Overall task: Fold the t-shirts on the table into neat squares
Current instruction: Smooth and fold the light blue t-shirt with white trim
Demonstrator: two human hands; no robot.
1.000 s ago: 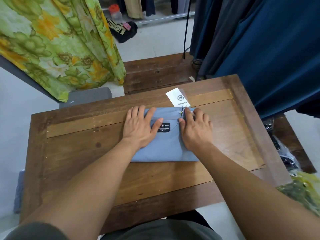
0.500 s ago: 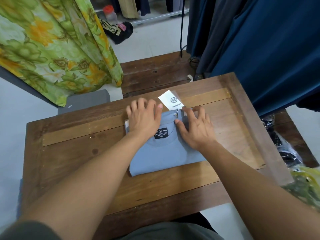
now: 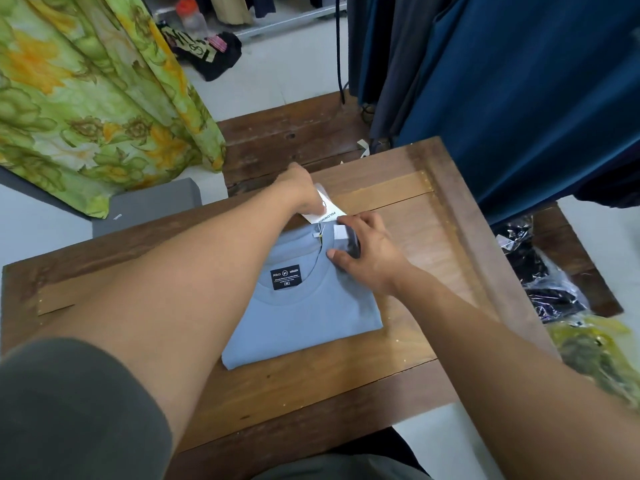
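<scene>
On the wooden table (image 3: 398, 382), a folded blue t-shirt (image 3: 304, 317) lies centred. At its 12 o'clock edge the left hand (image 3: 298, 188) pinches the white hang tag (image 3: 327, 211); the right hand (image 3: 367, 252), fingers curled, presses the collar at 1 o'clock.

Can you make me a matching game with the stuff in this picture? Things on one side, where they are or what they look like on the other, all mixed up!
Things:
1. folded t-shirt
2. paper tag
3. flowery cloth
4. black label

Clues:
A. green and yellow, hanging at the far left
B. white, pinched by the left hand
C. light blue, lying on the wooden table
D. inside the shirt's collar

Pairs: 1-C, 2-B, 3-A, 4-D
</scene>
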